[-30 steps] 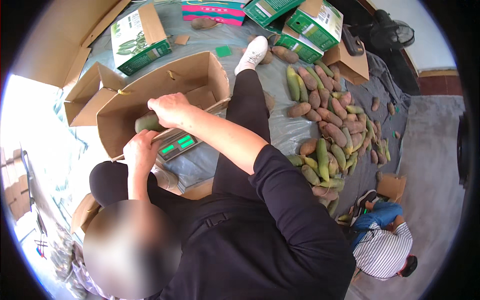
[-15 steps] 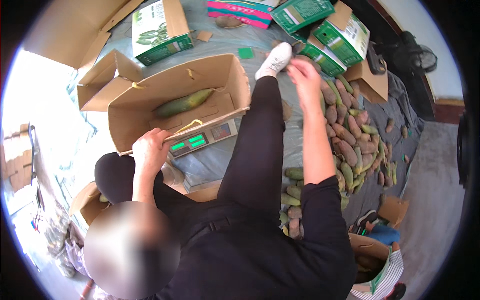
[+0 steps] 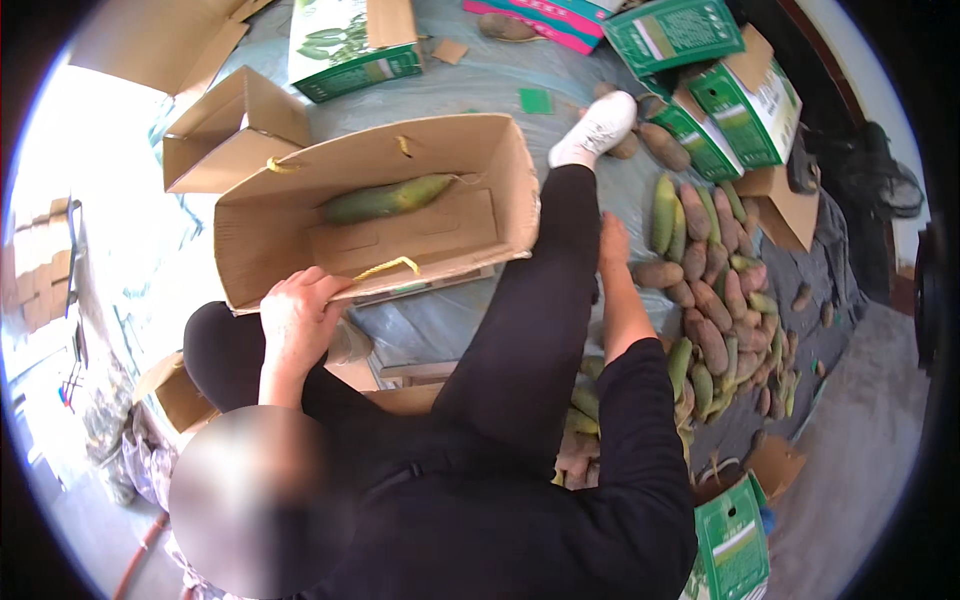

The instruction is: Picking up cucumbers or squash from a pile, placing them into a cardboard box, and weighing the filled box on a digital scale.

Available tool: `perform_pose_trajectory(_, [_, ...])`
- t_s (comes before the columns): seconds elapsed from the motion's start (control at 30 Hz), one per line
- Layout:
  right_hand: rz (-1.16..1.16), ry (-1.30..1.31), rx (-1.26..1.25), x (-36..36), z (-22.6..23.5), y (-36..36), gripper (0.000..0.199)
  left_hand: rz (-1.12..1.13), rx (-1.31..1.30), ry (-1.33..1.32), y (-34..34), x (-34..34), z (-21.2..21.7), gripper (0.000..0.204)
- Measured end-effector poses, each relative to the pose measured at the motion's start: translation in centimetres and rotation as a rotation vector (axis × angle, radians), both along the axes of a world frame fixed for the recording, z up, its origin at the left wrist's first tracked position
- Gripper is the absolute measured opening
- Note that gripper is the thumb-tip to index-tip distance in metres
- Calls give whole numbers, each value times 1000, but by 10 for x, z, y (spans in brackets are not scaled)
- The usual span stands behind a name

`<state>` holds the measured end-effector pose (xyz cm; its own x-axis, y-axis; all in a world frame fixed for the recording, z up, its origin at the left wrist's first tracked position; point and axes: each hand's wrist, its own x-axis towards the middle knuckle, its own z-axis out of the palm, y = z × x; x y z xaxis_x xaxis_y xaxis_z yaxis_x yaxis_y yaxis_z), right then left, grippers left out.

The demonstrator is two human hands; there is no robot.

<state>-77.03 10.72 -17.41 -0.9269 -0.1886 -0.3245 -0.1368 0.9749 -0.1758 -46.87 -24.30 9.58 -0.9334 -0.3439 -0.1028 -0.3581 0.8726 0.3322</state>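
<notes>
At the far left, flattened brown cardboard and a small empty carton lie on the pale blue sheet, with a narrow strip of sheet between them and the big box.

The open cardboard box sits in front of the seated person, its flaps standing up on the left and right sides. One long green mango lies inside against the far wall, leaving most of the box floor bare. The left hand rests on the near rim of the box at its left end, fingers curled over the edge and gripping the cardboard itself. A yellow cord handle arcs up from that same rim just beside the hand.

A black-clad leg stretches right of the box to a white shoe, filling the gap between box and fruit.

The right hand reaches down at the near-left edge of the mango pile; whether its fingers have closed on a fruit I cannot tell. Green printed cartons crowd the far right, and another green carton stands near right.
</notes>
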Motion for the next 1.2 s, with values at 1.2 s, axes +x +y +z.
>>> perform_pose_trajectory(1.2, [-304, 40, -716, 8, 68, 9, 63, -40, -27, -4, -12, 11, -6, 16])
